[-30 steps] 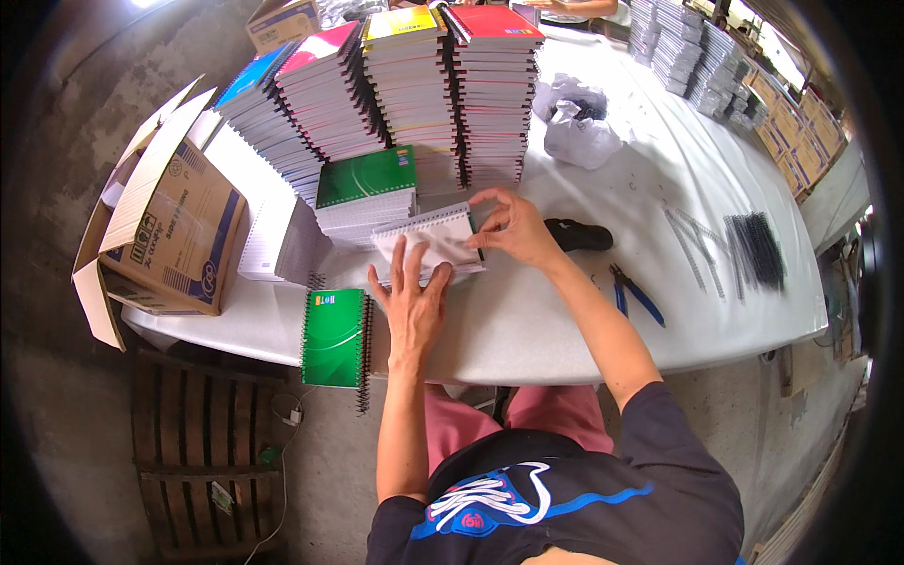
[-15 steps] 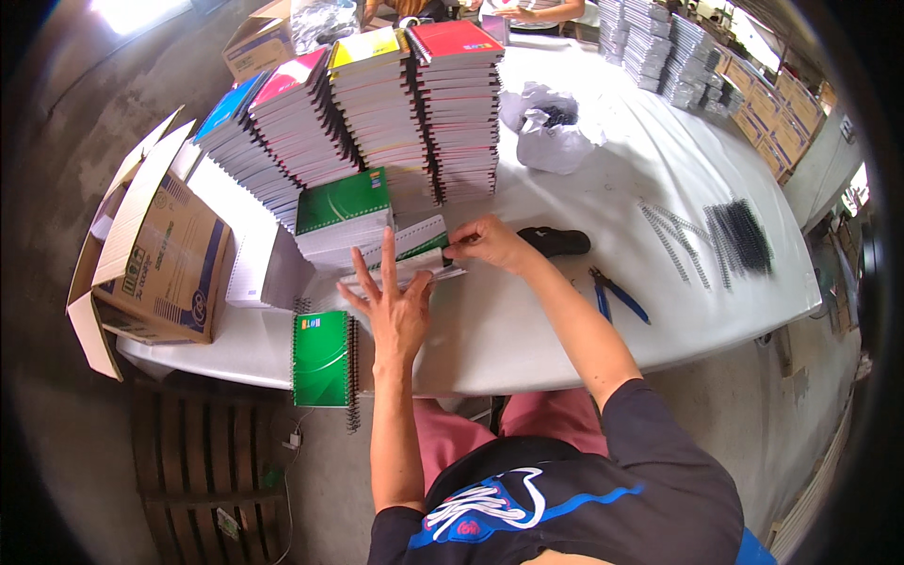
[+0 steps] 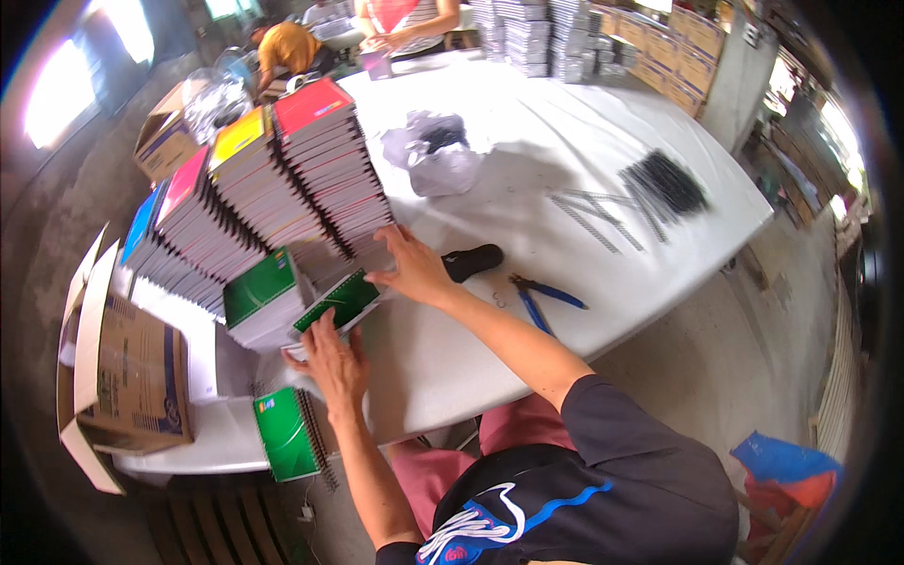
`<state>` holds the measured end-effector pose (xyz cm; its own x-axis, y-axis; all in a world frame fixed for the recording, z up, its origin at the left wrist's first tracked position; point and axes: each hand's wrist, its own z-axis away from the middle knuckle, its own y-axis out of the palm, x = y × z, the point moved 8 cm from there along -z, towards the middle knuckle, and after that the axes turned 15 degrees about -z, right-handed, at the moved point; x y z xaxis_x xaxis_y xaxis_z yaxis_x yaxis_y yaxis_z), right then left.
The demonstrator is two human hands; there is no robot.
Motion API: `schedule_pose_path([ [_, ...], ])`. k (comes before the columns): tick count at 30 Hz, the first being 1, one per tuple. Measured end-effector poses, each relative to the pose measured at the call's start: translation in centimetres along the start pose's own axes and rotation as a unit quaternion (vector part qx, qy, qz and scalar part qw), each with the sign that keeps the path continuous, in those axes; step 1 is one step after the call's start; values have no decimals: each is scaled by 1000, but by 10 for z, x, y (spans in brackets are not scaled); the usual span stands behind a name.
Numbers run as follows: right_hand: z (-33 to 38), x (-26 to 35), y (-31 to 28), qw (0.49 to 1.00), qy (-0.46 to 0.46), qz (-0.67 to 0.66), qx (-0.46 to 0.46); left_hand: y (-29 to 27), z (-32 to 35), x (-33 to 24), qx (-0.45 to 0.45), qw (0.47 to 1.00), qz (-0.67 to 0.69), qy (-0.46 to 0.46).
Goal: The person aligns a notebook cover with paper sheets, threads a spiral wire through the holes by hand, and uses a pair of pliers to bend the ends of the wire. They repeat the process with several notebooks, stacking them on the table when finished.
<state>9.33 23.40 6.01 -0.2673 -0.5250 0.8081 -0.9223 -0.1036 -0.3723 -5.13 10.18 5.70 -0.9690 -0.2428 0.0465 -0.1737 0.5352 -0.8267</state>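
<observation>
Between my hands is an unbound notebook block with a green cover [image 3: 345,299] and a row of holes along one edge. My left hand [image 3: 336,365] grips its near left side, fingers partly spread over it. My right hand [image 3: 414,270] is closed on its right end. Just left of it stands a pile of loose pages topped by a green cover [image 3: 259,285]. A spiral-bound green notebook [image 3: 285,435] lies at the table's front edge, nearest my left hand. Right of my right hand lie a black, elongated object [image 3: 474,262] and pliers with blue handles [image 3: 556,294].
Tall stacks of notebooks [image 3: 315,160] with red, yellow, pink and blue covers rise behind. An open carton [image 3: 141,372] stands left. On the white table [image 3: 527,122] are a crumpled plastic bag [image 3: 447,174] and black wire spirals [image 3: 667,184]. Two other people [image 3: 414,24] are at the far side.
The view has turned, so the table sits further left. My hands have turned the green-covered block so its cover faces up, and my left fingers have come down onto it.
</observation>
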Motion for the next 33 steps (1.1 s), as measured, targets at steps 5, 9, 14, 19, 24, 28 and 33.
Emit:
schedule_pose_path([
  [5,5,-70,-163,948,57,283,-131,4,-26,1,108,993,-34,11],
  [9,43,-111,-250,911,227,334,-84,-17,-30,9,173,982,78,12],
  [14,53,-150,-261,950,168,259,-43,-13,-13,-3,241,970,17,35],
  [19,32,-126,-264,945,118,301,-37,-21,10,-5,190,980,-52,11],
  [24,19,-89,-234,939,148,310,-24,3,6,-2,97,991,37,-82],
  [28,13,-59,-203,972,104,208,12,3,11,-12,45,993,-12,-109],
  [33,43,41,-107,978,59,-63,192,-46,26,-20,-100,994,-21,-47],
])
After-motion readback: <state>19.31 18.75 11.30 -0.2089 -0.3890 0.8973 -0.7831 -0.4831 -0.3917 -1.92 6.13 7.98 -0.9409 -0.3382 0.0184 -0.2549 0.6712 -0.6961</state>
